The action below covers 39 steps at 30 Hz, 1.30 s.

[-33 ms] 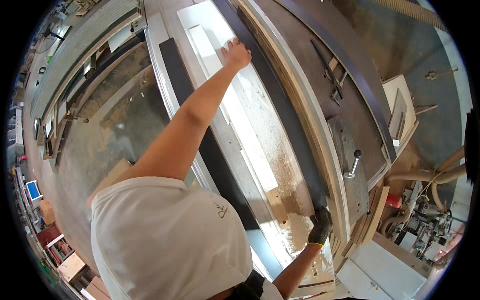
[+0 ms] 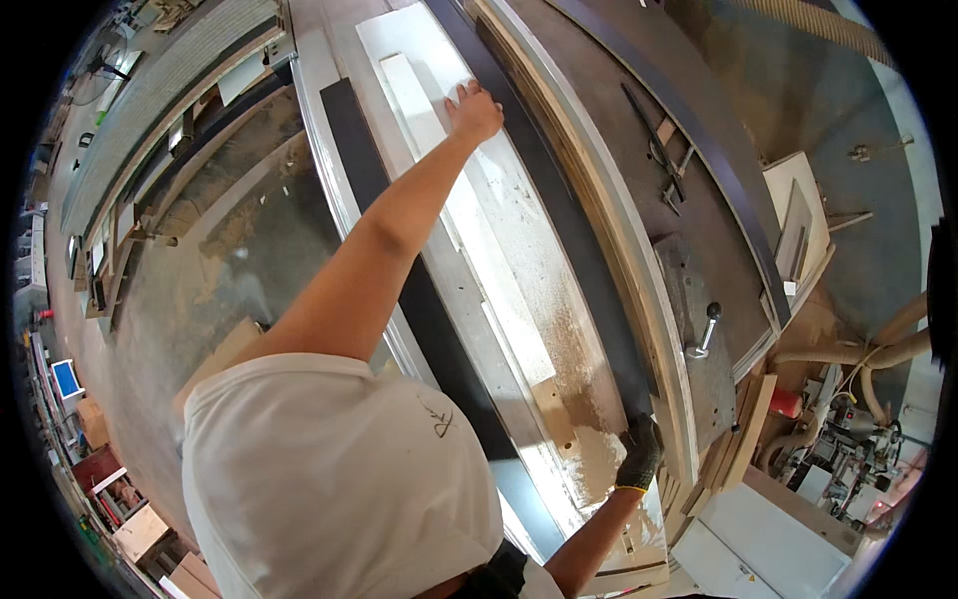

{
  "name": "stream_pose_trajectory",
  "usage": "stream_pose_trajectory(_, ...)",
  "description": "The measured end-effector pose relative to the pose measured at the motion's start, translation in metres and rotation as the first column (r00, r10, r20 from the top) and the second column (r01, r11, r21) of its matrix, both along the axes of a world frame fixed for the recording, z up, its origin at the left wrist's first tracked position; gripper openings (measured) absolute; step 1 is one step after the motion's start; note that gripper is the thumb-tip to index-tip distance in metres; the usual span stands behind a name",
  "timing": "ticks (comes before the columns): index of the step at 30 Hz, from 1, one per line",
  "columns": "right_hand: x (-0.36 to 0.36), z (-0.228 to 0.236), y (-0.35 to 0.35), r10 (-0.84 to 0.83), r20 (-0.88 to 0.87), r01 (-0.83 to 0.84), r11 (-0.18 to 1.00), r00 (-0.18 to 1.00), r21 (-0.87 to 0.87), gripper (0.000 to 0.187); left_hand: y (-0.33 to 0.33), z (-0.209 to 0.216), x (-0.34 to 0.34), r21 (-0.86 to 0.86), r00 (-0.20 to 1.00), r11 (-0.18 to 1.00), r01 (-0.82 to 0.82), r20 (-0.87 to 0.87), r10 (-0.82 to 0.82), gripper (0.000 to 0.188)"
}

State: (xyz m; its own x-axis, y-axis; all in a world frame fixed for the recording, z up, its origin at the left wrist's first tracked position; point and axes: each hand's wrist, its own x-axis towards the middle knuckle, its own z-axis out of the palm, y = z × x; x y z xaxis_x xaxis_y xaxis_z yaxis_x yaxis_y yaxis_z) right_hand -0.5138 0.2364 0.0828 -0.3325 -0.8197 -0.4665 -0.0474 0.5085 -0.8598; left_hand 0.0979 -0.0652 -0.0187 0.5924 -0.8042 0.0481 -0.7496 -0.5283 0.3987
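Observation:
A long dark strip (image 2: 569,225) runs lengthwise along the machine bed, beside a white panel (image 2: 504,185) with wood dust on its nearer part. My bare left hand (image 2: 475,112) rests on the far part of the panel, fingers apart, its outer side close to the strip's edge. At the near end of the strip, my right hand (image 2: 640,454) wears a dark glove with a yellow cuff edge. Its thumb lies at one side of the strip and the fingers close over the end, partly hidden. A narrow white board (image 2: 469,215) lies on the panel, left of the strip.
A wooden-edged fence (image 2: 599,215) stands right of the strip. Beyond it, a brown table (image 2: 649,60) carries a metal crank handle (image 2: 705,329) and a dark clamp-like tool (image 2: 654,145). Another dark strip (image 2: 439,329) lies to the left. Hoses (image 2: 848,351) and machinery are at right.
Almost nothing differs. The white panel and narrow board appear shifted very slightly; both hands keep their places.

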Motion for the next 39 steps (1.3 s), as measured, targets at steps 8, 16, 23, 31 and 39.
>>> stream_pose_trajectory(8, -0.028, -0.014, 0.001, 0.037, -0.002, -0.037, 0.999, 0.999, 0.002, 0.028, 0.034, 0.021, -0.050, 0.043, 0.994, 0.998, 0.053, -0.101, -0.048, 0.061)
stream_pose_trajectory(16, -0.031, -0.019, 0.001, 0.044, 0.089, -0.043, 0.999, 0.995, -0.005, 0.026, 0.114, 0.030, -0.194, 0.043, 0.978, 0.997, 0.059, -0.201, -0.049, 0.067)
stream_pose_trajectory(23, -0.034, -0.018, 0.003, 0.039, 0.123, -0.035, 0.999, 0.992, -0.029, 0.029, 0.123, 0.037, -0.210, 0.023, 0.973, 0.998, 0.058, -0.225, -0.052, 0.063)
stream_pose_trajectory(31, -0.008, -0.009, -0.004, -0.051, 0.027, 0.052, 0.998, 0.998, -0.035, 0.031, 0.116, 0.033, -0.201, 0.042, 0.981, 0.998, 0.053, -0.188, -0.045, 0.060)
stream_pose_trajectory(39, 0.016, -0.003, -0.016, -0.005, 0.018, 0.006, 0.998, 1.000, -0.056, 0.028, 0.106, 0.034, -0.175, 0.038, 0.983, 0.998, 0.055, -0.179, -0.047, 0.058)
